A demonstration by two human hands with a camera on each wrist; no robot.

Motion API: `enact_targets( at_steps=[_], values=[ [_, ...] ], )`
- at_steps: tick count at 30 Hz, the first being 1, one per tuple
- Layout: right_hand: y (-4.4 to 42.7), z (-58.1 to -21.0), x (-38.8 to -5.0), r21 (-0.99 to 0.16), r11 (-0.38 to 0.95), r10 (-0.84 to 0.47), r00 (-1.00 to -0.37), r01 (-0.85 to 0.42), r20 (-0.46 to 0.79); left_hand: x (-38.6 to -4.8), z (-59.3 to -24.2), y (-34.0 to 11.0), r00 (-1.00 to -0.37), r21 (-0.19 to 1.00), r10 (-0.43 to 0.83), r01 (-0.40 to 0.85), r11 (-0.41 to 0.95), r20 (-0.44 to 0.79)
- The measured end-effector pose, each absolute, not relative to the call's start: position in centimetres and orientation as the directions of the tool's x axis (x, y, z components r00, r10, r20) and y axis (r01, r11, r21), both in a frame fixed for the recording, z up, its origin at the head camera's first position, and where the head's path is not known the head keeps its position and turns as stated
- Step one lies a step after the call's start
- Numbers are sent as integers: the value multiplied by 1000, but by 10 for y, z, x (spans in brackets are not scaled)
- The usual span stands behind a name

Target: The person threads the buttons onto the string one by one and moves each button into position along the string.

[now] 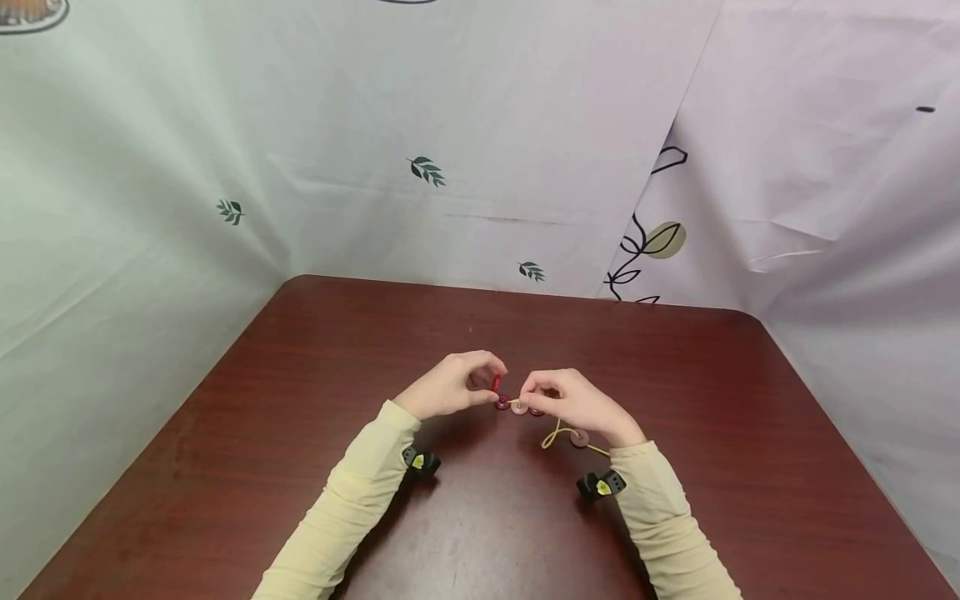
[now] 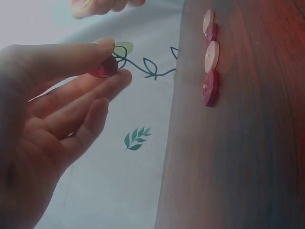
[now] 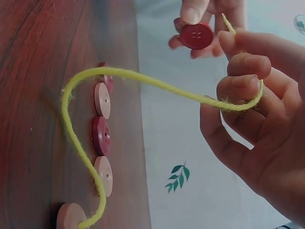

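My left hand pinches a red four-hole button between thumb and fingertips, above the table. Just to the right, my right hand holds a yellow yarn. Its pointed end sticks out past the finger and thumb tips, close to the red button but apart from it in the right wrist view. From the hand the yarn loops down to a pink button on the table and passes through it. Alternating dark red buttons and pink buttons lie in a row beneath the hands.
A dark reddish-brown wooden table carries everything. Pale cloth with leaf prints hangs behind it and along both sides. A black wrist device sits at the left sleeve, and another wrist device at the right.
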State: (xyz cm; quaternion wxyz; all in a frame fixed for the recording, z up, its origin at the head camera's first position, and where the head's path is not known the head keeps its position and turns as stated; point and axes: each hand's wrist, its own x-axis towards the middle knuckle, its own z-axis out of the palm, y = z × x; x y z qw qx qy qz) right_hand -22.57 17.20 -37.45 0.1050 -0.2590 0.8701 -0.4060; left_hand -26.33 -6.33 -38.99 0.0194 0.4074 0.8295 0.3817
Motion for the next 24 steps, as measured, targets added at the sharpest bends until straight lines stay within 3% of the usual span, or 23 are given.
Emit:
enact_targets(
  at_steps=[6,14,24],
  values=[
    [170,-376,-225,-768,527,-498,-865,-364,68,-261,-386,-60,-673,685,677,645,339,298],
    [163,-377,-224,-797,509,-402,-908,-326,114,-259,-384,-58,-634,671,697,680,295,336],
    [157,-378,-225,-778,497,-395,-898,-385,192,-258,-382,-60,-621,650,705,699,299,344]
  ],
)
